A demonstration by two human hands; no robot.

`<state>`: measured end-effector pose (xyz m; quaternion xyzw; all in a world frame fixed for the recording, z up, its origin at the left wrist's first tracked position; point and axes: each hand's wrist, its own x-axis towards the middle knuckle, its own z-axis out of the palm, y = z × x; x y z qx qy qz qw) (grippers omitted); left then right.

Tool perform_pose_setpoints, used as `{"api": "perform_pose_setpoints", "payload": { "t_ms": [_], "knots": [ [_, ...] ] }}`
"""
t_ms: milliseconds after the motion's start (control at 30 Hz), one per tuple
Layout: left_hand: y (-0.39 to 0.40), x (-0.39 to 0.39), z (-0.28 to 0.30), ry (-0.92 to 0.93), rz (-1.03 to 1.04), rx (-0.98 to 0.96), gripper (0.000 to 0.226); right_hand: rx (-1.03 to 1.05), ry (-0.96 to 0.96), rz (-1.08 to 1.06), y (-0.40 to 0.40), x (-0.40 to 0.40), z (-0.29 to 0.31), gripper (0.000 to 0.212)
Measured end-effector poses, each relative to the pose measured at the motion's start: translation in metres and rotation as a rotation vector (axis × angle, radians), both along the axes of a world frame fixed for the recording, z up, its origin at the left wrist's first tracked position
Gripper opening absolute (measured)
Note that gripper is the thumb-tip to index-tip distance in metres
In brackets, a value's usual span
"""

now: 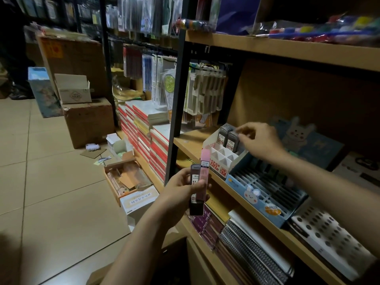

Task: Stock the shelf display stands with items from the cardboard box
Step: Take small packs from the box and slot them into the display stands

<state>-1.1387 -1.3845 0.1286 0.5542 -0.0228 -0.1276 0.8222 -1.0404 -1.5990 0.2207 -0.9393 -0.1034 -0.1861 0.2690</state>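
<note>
My left grip (181,189) curls round two slim plastic lead tubes (199,182), pink and grey. My right grip (259,140) pinches a dark lead tube (236,135) over the white cardboard display stand (223,156) on the wooden shelf (191,141), beside a blue slotted stand (265,192).
</note>
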Motion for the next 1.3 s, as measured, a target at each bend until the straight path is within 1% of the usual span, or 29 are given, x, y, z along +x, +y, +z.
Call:
{"api": "perform_pose_setpoints", "payload": {
  "t_ms": [67, 100, 133, 200, 233, 367, 433, 500, 533, 633, 700, 767, 900, 967, 1067, 1200, 1300],
  "knots": [
    [-0.003, -0.001, 0.002, -0.032, -0.010, 0.023, 0.037, 0.123, 0.248, 0.169, 0.006, -0.022, -0.006, 0.013],
    [-0.004, -0.002, 0.003, -0.048, -0.019, 0.047, 0.037, 0.164, 0.322, 0.243, 0.010, -0.034, -0.009, 0.014],
    [-0.006, -0.002, 0.004, -0.061, -0.027, 0.073, 0.036, 0.204, 0.353, 0.296, 0.015, -0.044, -0.014, 0.019],
    [-0.011, -0.003, 0.005, -0.086, -0.051, 0.115, 0.036, 0.292, 0.349, 0.323, 0.024, -0.057, -0.022, 0.031],
    [-0.014, -0.002, 0.004, -0.096, -0.068, 0.123, 0.036, 0.324, 0.329, 0.306, 0.026, -0.061, -0.025, 0.034],
    [-0.025, -0.004, 0.000, -0.078, -0.136, 0.058, 0.032, 0.330, 0.272, 0.211, 0.011, -0.070, -0.014, 0.030],
    [-0.029, -0.002, -0.003, -0.064, -0.132, 0.010, 0.026, 0.324, 0.201, 0.126, -0.012, -0.073, 0.004, 0.028],
    [-0.033, 0.000, -0.007, -0.067, -0.094, -0.023, 0.025, 0.357, 0.106, 0.017, -0.040, -0.075, 0.024, 0.024],
    [-0.036, 0.000, -0.008, -0.080, -0.073, -0.017, 0.025, 0.312, 0.052, -0.047, -0.055, -0.077, 0.032, 0.022],
    [-0.046, -0.001, -0.008, -0.176, -0.033, 0.095, 0.022, -0.058, -0.031, -0.193, -0.094, -0.083, 0.045, 0.017],
    [-0.056, -0.003, -0.006, -0.256, -0.032, 0.180, 0.021, -0.214, -0.023, -0.213, -0.107, -0.089, 0.044, 0.015],
    [-0.067, -0.005, -0.004, -0.275, -0.037, 0.192, 0.021, -0.326, -0.033, -0.230, -0.113, -0.092, 0.038, 0.013],
    [-0.085, -0.012, -0.006, -0.271, -0.104, 0.137, 0.022, -0.444, -0.039, -0.294, -0.114, -0.093, 0.026, 0.009],
    [-0.088, -0.014, -0.009, -0.291, -0.143, 0.161, 0.022, -0.520, -0.066, -0.331, -0.112, -0.093, 0.022, 0.012],
    [-0.090, -0.015, -0.011, -0.280, -0.204, 0.160, 0.025, -0.561, -0.062, -0.352, -0.109, -0.094, 0.019, 0.016],
    [-0.091, -0.014, -0.014, -0.329, -0.210, 0.246, 0.026, -0.579, -0.016, -0.357, -0.109, -0.095, 0.016, 0.013],
    [-0.094, -0.014, -0.018, -0.323, -0.213, 0.304, 0.026, -0.582, 0.034, -0.362, -0.111, -0.094, 0.017, 0.011]
  ]
}}
